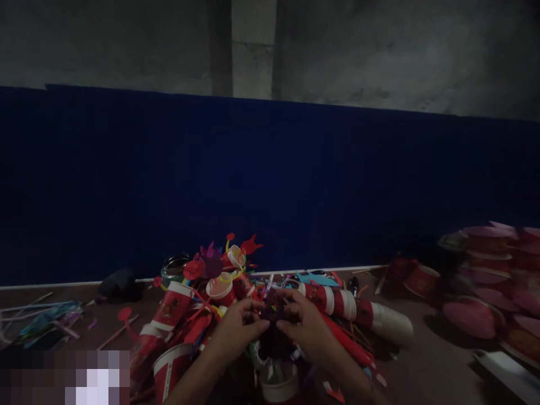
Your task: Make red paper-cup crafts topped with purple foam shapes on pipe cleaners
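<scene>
In the bottom middle of the head view, my left hand (241,331) and my right hand (300,322) face each other, fingertips nearly meeting. Thumbs and fingers of both pinch a small dark purple cutout (273,308), perhaps paper; its details are too dim to make out. Just below them stands a paper cup (280,388) with a pale rim, and something pale pokes up inside it. Left of my hands lies a heap of red paper cups (172,308), several with red cutouts (194,270) on bent stems. A nested stack of cups (390,323) lies on its side right of my right hand.
A dark jar (175,269) stands behind the heap. Thin sticks and teal scraps (53,320) lie far left. Pink and red tubs (489,281) are piled at right, near a white flat object (512,374). A blue wall panel (270,180) closes off the back.
</scene>
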Motion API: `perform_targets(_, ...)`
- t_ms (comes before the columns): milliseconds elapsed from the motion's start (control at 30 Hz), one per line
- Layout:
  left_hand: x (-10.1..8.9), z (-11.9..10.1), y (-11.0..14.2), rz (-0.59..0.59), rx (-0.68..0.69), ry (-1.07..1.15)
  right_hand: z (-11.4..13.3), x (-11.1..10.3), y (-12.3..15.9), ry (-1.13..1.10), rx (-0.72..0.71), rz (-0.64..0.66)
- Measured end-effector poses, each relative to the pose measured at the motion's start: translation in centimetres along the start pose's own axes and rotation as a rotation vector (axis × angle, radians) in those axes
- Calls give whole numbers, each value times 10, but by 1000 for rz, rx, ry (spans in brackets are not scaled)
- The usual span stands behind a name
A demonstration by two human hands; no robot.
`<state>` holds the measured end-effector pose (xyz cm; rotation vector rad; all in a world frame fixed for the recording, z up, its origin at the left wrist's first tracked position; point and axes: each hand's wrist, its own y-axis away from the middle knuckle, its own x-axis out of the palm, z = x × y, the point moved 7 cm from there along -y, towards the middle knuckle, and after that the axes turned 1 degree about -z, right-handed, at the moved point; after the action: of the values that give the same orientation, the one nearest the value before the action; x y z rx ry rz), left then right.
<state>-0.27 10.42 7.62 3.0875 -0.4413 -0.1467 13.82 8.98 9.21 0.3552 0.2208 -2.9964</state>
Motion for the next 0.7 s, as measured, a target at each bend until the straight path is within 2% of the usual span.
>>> perform_targets(200, -1, 5, -4, 40, 36, -9, 1, 0, -1, 34, 37, 34)
perform_targets(333, -6, 9, -5, 45, -11, -65, 0, -14, -4, 147, 18, -44)
perform_targets(467, -12, 11, -6, 1, -10, -201, -10, -30, -8, 361, -3, -87)
perform_targets(700, -13, 10, -4, -21, 55, -348, -19, -27, -1, 855, 45, 50)
